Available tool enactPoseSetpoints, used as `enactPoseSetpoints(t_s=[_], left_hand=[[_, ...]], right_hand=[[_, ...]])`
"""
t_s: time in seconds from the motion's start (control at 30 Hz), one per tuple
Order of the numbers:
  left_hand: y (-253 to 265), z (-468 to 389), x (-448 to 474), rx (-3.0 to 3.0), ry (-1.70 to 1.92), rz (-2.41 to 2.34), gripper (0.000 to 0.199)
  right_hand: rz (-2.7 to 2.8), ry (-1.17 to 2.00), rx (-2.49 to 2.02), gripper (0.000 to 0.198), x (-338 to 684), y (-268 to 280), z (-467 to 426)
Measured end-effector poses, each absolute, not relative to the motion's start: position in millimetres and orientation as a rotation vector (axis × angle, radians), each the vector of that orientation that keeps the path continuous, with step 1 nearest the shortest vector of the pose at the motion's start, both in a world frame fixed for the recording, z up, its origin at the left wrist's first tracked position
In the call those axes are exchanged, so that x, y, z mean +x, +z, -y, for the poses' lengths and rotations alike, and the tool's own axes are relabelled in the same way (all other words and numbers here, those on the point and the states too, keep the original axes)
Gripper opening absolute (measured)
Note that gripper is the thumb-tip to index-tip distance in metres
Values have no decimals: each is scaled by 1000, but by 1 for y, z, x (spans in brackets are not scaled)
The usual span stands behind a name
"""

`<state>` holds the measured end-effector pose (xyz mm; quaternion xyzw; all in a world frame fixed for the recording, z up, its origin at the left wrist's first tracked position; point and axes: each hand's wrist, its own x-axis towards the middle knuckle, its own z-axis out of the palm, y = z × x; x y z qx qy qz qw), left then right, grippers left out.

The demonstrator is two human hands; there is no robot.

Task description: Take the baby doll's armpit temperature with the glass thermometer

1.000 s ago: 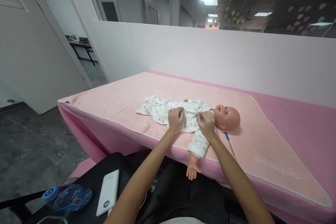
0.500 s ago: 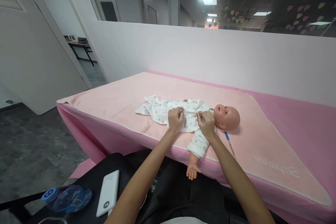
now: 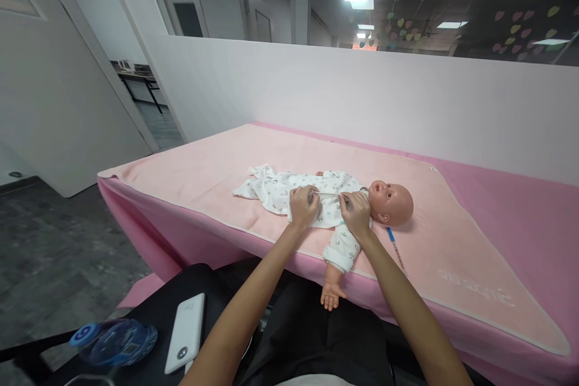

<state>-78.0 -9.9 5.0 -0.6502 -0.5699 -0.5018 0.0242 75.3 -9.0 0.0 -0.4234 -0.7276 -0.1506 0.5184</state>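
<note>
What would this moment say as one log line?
left hand: grips thin white item; right hand: grips same item; clothed doll: lying beneath hands; blue-tipped stick: on pink sheet, near doll's head

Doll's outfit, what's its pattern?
Doll's outfit: white with small scattered prints, best seen in the head view.

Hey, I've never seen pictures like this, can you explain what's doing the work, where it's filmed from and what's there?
There's no machine here, just one person's bare left hand and right hand. The view comes from a camera worn on their head, looking forward and down. On the pale pink cover lies a baby doll in a white printed outfit, with a slim blue-ended stick near the doll's head. The hands hold a thin white strand between them, over the outfit; I can't tell whether it's attached.
</note>
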Motion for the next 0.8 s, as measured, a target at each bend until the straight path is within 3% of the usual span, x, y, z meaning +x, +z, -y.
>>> enactPoseSetpoints(t_s=[0.37, 0.57, 0.7, 0.8], left_hand=[[2, 4, -82, -1764, -1567, 1855, 6], [11, -2, -92, -1525, -1667, 2015, 15], [34, -13, -82, -1804, -1676, 1791, 18], [46, -21, -67, -2408, -1503, 1547, 19]], right_hand=[[1756, -388, -1023, 18, 75, 0, 9], [1955, -362, -1076, 20, 78, 6, 16], [1969, -402, -1068, 28, 97, 8, 48], [1950, -403, -1202, 23, 126, -4, 82]])
